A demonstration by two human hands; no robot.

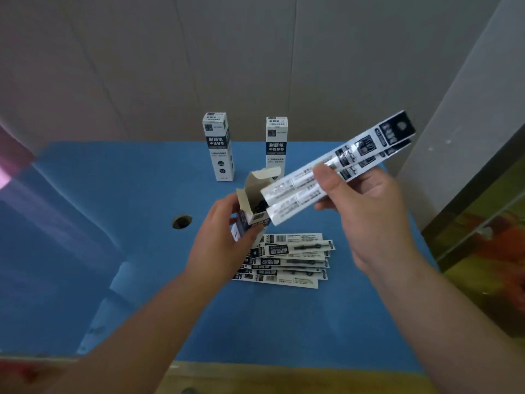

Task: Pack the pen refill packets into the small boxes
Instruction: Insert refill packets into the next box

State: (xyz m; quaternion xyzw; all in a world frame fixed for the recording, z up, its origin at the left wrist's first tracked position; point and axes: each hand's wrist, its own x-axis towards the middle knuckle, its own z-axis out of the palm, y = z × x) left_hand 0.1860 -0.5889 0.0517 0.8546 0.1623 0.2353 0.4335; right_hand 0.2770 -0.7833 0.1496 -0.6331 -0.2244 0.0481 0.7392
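Pen refill packets [338,163], two long flat glossy strips printed black and white, are pinched side by side in the right hand [366,211], thumb on top and fingers [326,206] curled beneath. Their lower ends sit at the mouth of the open box [250,206], a small white-and-dark cardboard carton with its top flaps raised, gripped around its body by the left hand [221,240]. Just below the hands, a fanned pile of loose packets [289,260] lies flat on the blue table [142,251]. Two closed boxes [218,146] stand upright, apart from each other, at the table's far edge; the open flap partly hides the base of the right one. A round hole [181,221] pierces the table left of the held box.
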